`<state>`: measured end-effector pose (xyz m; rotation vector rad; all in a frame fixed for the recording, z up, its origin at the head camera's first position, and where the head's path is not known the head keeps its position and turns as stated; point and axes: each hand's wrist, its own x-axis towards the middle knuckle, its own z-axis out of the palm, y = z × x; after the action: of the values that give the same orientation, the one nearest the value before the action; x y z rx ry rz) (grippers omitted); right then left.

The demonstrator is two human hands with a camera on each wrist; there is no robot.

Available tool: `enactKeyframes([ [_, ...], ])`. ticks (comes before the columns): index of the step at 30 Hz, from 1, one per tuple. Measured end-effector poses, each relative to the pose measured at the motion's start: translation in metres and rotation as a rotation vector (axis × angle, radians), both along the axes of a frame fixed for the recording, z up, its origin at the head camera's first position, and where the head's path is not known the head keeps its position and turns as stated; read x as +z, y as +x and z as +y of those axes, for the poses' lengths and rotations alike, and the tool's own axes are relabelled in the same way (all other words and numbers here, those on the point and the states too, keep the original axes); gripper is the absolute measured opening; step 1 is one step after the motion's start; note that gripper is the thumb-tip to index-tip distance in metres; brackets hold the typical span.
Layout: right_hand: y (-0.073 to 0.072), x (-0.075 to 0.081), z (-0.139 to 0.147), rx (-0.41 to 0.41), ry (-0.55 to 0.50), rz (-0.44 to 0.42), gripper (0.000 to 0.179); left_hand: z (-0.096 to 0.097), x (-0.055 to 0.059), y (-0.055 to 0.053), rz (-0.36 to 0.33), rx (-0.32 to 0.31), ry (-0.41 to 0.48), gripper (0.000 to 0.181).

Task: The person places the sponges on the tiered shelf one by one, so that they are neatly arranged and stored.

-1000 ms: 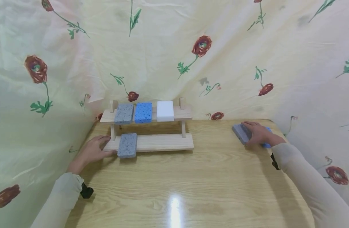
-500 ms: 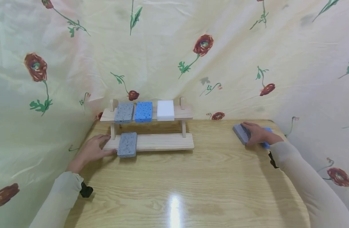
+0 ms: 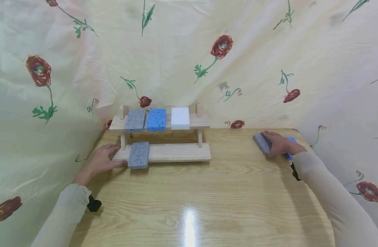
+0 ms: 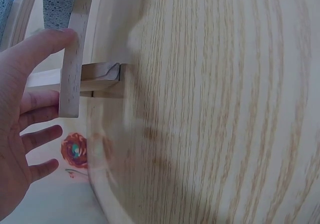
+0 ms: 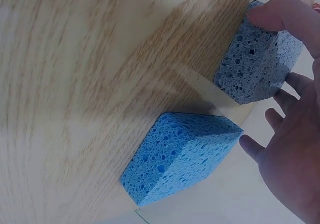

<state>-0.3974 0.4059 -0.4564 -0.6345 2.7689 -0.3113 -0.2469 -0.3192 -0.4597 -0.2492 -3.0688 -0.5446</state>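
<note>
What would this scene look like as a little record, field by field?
Left hand: pinches the pale wooden rack at its lower left end
Right hand: grips grey speckled rectangular sponge
Upper board, left to right: grey speckled sponge, blue speckled sponge, white rectangular block
Lower board: another grey sponge
Wood-grain table: blue rectangular sponge near right hand

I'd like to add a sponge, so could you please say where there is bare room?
Bare: the lower shelf right of its gray sponge, and the table between that shelf and the right hand. Crowded: the upper shelf, bearing three sponges, and around that hand, with two more.
</note>
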Motion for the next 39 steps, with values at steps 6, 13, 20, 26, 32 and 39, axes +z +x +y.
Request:
enactKeyframes([
  [6, 0.002, -0.002, -0.001, -0.025, 0.006, 0.025, 0.117, 0.0, 0.0, -0.001, 0.002, -0.001, 0.002, 0.089],
  [13, 0.008, -0.005, -0.004, -0.054, 0.011, 0.069, 0.115, 0.0, -0.001, -0.001, -0.002, 0.0, -0.003, 0.091],
  [20, 0.017, -0.001, -0.007, -0.042, 0.033, 0.078, 0.112, 0.001, 0.0, 0.0, -0.011, 0.005, -0.001, 0.092],
  [26, 0.022, 0.003, -0.01, -0.023, 0.044, 0.077, 0.108, 0.001, 0.0, 0.001, -0.01, 0.003, 0.002, 0.091],
  [32, 0.025, 0.005, -0.012, -0.016, 0.034, 0.083, 0.107, 0.002, 0.0, 0.002, -0.016, 0.0, 0.01, 0.091],
  [39, 0.026, 0.003, -0.011, -0.015, 0.014, 0.08, 0.106, 0.002, 0.001, 0.003, -0.008, 0.0, 0.01, 0.091],
])
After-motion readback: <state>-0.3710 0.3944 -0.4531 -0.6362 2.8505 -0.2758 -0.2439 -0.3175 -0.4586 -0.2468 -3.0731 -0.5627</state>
